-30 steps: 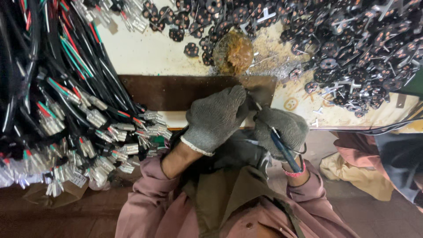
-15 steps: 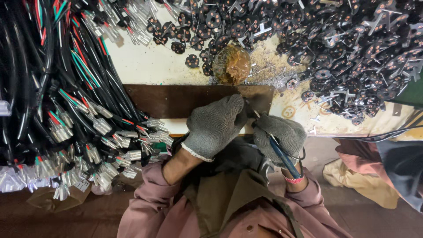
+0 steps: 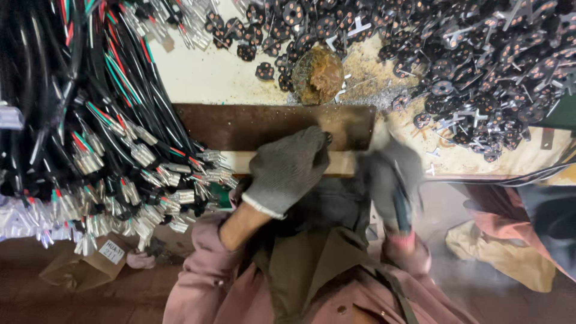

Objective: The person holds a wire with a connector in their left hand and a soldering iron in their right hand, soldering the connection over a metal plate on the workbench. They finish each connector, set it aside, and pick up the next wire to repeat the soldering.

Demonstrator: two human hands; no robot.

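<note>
Pale worktop [image 3: 216, 78] fills the top of the head view, dusty, littered with metal filings. Big bundle of black cables [image 3: 72, 120] covers its left side, with red and green inner wires and silvery terminals hanging toward the near edge. Large heap of small black round parts [image 3: 480, 66] spreads over the top right, a few strays near the centre. Dark brown flat plate [image 3: 240, 126] lies across the middle near the front edge, with a pale strip just under it. Rusty brown lump [image 3: 318, 75] sits just beyond the plate, touching the filings. Person wears pinkish sleeves and an olive apron, both hands in grey knit gloves. Left hand [image 3: 288, 168] rests at the plate's near edge, fingers curled together and pressed down on the plate edge; cannot tell if anything small is pinched under it. Right hand [image 3: 390, 174] is motion-blurred, just right of the left one, near the plate's right end, closed around a blue-handled tool [image 3: 401, 210] that runs down toward the wrist. Cardboard scrap with a white label [image 3: 90, 264] lies lower left, below the terminals.
</note>
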